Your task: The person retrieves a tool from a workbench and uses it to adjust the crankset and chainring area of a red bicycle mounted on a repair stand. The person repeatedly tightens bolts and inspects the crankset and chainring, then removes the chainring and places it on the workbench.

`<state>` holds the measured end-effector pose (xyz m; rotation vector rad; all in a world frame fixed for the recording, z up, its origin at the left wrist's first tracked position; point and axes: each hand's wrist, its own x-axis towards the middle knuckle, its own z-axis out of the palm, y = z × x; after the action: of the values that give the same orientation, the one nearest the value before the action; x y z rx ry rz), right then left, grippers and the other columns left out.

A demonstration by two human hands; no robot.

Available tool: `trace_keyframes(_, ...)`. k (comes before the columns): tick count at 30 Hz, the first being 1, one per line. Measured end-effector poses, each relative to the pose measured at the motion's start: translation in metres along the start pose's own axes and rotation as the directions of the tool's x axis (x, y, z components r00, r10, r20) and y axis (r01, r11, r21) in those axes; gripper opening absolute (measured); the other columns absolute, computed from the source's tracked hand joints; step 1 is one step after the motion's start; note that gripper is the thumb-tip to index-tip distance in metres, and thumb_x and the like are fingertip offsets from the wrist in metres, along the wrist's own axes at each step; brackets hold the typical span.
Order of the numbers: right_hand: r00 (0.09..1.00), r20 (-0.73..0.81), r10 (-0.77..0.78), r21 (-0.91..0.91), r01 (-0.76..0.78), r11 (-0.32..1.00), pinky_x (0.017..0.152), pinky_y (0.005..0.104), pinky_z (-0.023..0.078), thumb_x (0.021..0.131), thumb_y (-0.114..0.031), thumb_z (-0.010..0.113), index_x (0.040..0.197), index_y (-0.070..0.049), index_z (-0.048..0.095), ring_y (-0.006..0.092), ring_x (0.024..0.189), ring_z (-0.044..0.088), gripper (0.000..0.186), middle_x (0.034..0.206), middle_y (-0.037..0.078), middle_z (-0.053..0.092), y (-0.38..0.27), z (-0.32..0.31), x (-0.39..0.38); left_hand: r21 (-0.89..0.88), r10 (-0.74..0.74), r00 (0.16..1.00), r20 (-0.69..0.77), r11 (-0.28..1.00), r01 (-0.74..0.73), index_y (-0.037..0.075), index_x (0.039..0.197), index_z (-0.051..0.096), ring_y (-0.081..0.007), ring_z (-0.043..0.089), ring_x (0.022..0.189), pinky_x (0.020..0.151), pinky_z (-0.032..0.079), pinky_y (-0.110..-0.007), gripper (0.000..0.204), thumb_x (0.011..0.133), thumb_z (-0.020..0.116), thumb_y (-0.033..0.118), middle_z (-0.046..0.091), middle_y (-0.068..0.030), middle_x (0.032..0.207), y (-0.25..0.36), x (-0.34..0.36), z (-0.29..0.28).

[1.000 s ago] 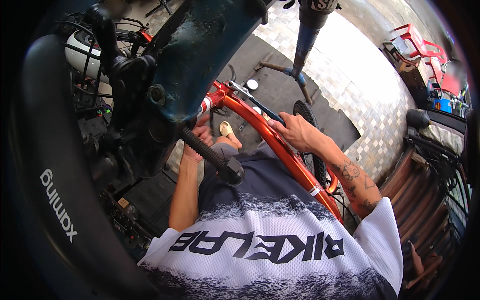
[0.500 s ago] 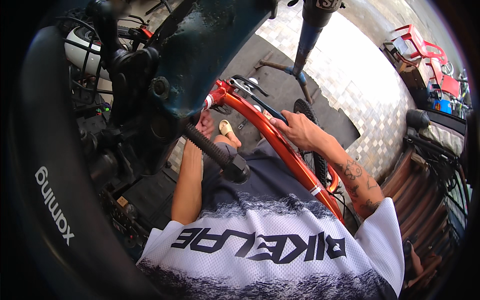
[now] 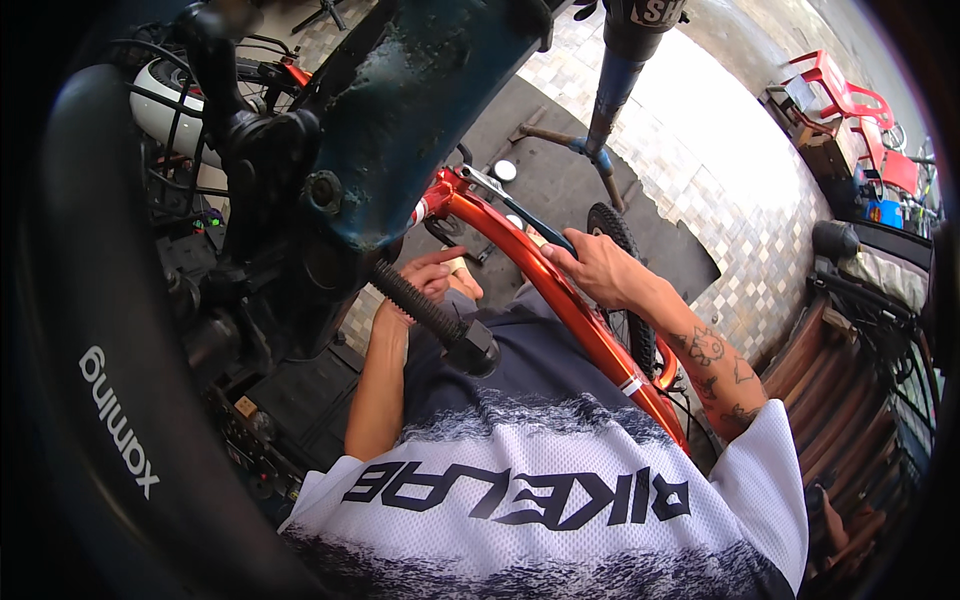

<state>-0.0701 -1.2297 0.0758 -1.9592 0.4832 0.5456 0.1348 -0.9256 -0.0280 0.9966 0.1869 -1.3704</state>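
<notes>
An orange-red bicycle frame [image 3: 540, 265] runs diagonally in front of me, with a black-tyred wheel [image 3: 612, 228] beyond it. My right hand [image 3: 605, 270] is closed round the dark blue handle of a long wrench [image 3: 530, 220]. The wrench's metal head lies against the far end of the frame tube, by the red and white part. Left of the tube is my left hand [image 3: 428, 278], its index finger stretched out and the others loosely bent. It appears to hold nothing. A dark curved bicycle part [image 3: 445, 235] lies just beyond its fingertips.
A dark blue metal clamp [image 3: 400, 120] with a threaded bolt [image 3: 425, 310] hangs close above my left forearm. A stand post [image 3: 610, 100] rises from a dark mat [image 3: 545, 120]. Red plastic chairs [image 3: 835, 85] and a brown slatted bench [image 3: 830, 400] are at right.
My left hand has moved up and right, its index finger now extended. A black bar beside the wrench head has swung away from its earlier place. The right hand keeps its grip, almost unmoved.
</notes>
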Motion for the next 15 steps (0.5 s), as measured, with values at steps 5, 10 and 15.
trace_keyframes(5, 0.999, 0.036, 0.041, -0.022, -0.04, 0.999, 0.078, 0.0542, 0.052, 0.111, -0.052, 0.042, 0.121, 0.009, 0.056, 0.0517, 0.085, 0.068, 0.063, 0.08, 0.034, 0.066, 0.0016, 0.0004, 0.0006, -0.338, 0.166, 0.985, -0.057, 0.925, -0.175, 0.016, 0.145, 0.059, -0.0048, 0.029, 0.047, 0.039, 0.024, -0.02, 0.044, 0.103, 0.055, 0.007, 0.034, 0.0059, 0.063, -0.0006, -0.0006, -0.0039)
trace_keyframes(10, 1.0, 0.014, 0.025, -0.004, -0.025, 1.0, 0.077, 0.0547, 0.052, 0.111, -0.05, 0.042, 0.12, 0.009, 0.056, 0.052, 0.084, 0.068, 0.061, 0.078, 0.034, 0.066, -0.0011, 0.0007, -0.0014, 0.147, -0.15, 0.983, 0.103, 0.98, 0.134, 0.011, 0.145, 0.059, -0.0048, 0.03, 0.047, 0.039, 0.025, -0.02, 0.041, 0.105, 0.051, 0.008, 0.034, 0.0045, 0.063, -0.0009, -0.0002, -0.0061)
trace_keyframes(15, 0.999, 0.028, 0.033, 0.001, -0.033, 0.999, 0.077, 0.0546, 0.051, 0.111, -0.05, 0.042, 0.12, 0.007, 0.056, 0.0511, 0.084, 0.068, 0.059, 0.078, 0.033, 0.066, -0.0018, -0.0001, -0.0017, -0.441, 0.318, 0.947, 0.054, 0.858, -0.263, 0.009, 0.143, 0.06, -0.0033, 0.029, 0.047, 0.039, 0.025, -0.02, 0.04, 0.102, 0.055, 0.007, 0.034, 0.0064, 0.062, 0.005, -0.0028, -0.0009)
